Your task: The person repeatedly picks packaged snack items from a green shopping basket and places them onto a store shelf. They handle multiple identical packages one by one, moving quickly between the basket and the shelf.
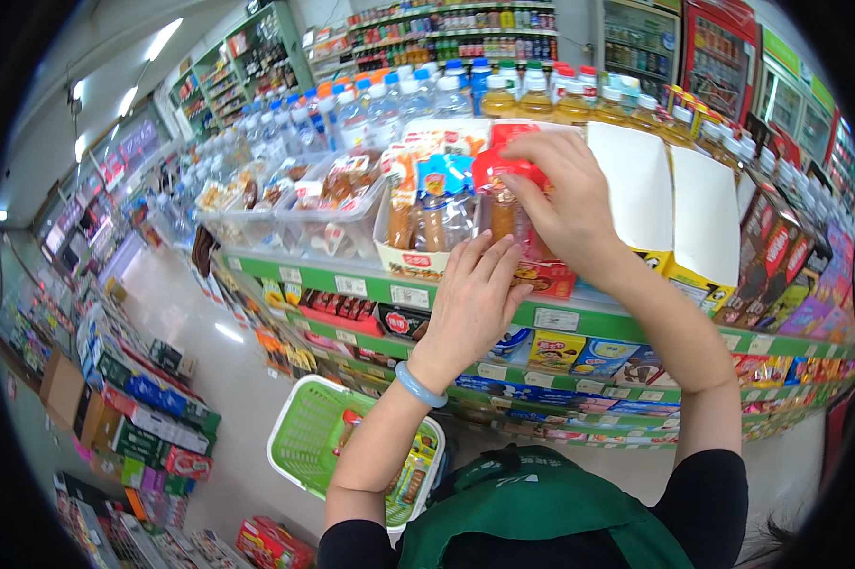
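My right hand (562, 192) curls its fingers at the red top of a packaged sausage (503, 213) standing in a red display box (552, 279). Against the lower front of that packet rest the fingertips of my left hand (473, 291), with a pale blue bangle on its wrist. Just left, a cardboard box (414, 260) holds more packaged sausages, some with blue tops. Whether my right fingers grip the packet cannot be told. A green and white plastic basket (306, 427) on the floor holds several snack packets.
Clear plastic tubs (331, 231) of wrapped snacks stand left on the green-edged shelf (470, 366). White-lidded open boxes (630, 185) are to the right, with rows of bottles (534, 99) behind. Lower shelves carry packaged snacks. Stacked cartons (164, 419) and a red package (274, 544) lie on the floor at left.
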Tool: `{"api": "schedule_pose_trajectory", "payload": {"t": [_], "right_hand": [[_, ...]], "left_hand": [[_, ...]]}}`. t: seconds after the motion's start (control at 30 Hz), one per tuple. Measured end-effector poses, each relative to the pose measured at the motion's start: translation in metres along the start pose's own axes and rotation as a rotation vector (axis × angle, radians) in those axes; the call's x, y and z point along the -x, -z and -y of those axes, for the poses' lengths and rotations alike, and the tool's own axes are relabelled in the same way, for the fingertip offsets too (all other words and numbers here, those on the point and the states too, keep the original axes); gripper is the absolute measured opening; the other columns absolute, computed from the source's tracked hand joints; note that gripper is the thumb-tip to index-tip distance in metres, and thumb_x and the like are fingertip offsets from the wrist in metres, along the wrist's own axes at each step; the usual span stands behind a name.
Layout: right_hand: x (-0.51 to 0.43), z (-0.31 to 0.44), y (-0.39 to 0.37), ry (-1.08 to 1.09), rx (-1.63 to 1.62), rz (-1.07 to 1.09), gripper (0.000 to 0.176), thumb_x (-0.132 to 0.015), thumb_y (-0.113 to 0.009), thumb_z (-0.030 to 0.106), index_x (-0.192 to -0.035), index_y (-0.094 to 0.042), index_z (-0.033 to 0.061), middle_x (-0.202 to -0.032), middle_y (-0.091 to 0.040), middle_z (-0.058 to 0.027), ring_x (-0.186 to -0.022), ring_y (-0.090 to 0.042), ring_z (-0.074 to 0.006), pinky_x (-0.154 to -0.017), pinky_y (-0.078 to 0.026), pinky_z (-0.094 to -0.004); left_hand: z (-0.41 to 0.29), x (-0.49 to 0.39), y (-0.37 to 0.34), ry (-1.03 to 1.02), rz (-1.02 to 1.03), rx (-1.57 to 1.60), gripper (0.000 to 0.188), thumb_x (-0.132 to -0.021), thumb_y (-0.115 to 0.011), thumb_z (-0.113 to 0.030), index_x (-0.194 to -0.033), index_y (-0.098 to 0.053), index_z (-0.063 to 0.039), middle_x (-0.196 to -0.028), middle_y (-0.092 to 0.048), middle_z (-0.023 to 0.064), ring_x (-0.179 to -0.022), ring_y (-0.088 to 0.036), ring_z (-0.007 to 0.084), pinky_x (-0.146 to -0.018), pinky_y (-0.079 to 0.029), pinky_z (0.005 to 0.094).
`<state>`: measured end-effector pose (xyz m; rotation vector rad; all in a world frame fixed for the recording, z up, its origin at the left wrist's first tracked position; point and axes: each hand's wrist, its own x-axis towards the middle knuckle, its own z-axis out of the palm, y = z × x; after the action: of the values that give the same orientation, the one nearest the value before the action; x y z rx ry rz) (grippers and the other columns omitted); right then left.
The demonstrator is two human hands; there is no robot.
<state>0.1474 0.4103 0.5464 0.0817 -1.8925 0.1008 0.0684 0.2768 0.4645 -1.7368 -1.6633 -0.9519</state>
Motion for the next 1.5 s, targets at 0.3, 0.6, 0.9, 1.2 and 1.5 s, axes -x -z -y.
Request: {"api": "schedule_pose_trajectory", "payload": {"t": [0.3, 0.6, 0.9, 1.2, 1.5], "right_hand": [[0.140, 0.122, -0.078, -0.481, -0.748, 0.392, 0.011, -0.081, -0.064, -0.004, -0.091, -0.063, -0.0019, -0.088, -0.065, -0.0124, -0.078, -0.063, -0.0203, -0.070, -0.049, -0.0278], [0.358, 0.216, -0.316, -0.927, -0.886, 1.076, 0.016, -0.083, -0.064, 0.007, -0.098, -0.066, 0.0015, -0.092, -0.067, -0.0113, -0.076, -0.064, -0.0200, -0.070, -0.050, -0.0316], [0.486, 0.287, -0.454, -0.865, -0.737, 1.427, 0.038, -0.084, -0.056, 0.008, -0.122, -0.058, 0.0041, -0.117, -0.061, -0.0199, -0.108, -0.057, -0.0368, -0.092, -0.046, -0.0424], [0.517, 0.274, -0.481, -1.063, -0.916, 1.435, 0.040, -0.085, -0.053, 0.000, -0.125, -0.056, 0.0023, -0.127, -0.056, -0.0192, -0.117, -0.054, -0.0312, -0.099, -0.043, -0.0357], [0.414, 0.262, -0.414, -0.579, -0.754, 1.159, 0.035, -0.083, -0.056, 0.000, -0.119, -0.057, -0.0005, -0.127, -0.054, -0.0182, -0.114, -0.052, -0.0369, -0.097, -0.042, -0.0428]], "left_hand": [[0.012, 0.161, 0.021, 0.456, -0.306, 0.156, 0.013, -0.071, -0.066, 0.000, -0.082, -0.060, 0.001, -0.081, -0.061, 0.0147, -0.078, -0.060, 0.0332, -0.072, -0.048, 0.0404], [0.096, 0.408, -0.001, 1.490, 0.163, -0.009, 0.017, -0.079, -0.059, -0.005, -0.095, -0.063, 0.001, -0.090, -0.064, 0.0237, -0.085, -0.062, 0.0419, -0.077, -0.051, 0.0481], [0.183, 0.589, -0.053, 1.718, 0.429, -0.320, 0.039, -0.077, -0.067, -0.015, -0.113, -0.057, -0.005, -0.122, -0.055, 0.0177, -0.110, -0.055, 0.0365, -0.094, -0.044, 0.0461], [0.201, 0.599, -0.060, 1.581, 0.787, -0.594, 0.023, -0.086, -0.059, -0.018, -0.105, -0.054, -0.007, -0.108, -0.058, 0.0127, -0.096, -0.061, 0.0321, -0.084, -0.047, 0.0442], [0.210, 0.563, -0.002, 1.810, 0.650, 0.375, 0.028, -0.072, -0.068, -0.009, -0.097, -0.061, -0.002, -0.079, -0.063, 0.0126, -0.075, -0.064, 0.0233, -0.068, -0.051, 0.0354]]}}
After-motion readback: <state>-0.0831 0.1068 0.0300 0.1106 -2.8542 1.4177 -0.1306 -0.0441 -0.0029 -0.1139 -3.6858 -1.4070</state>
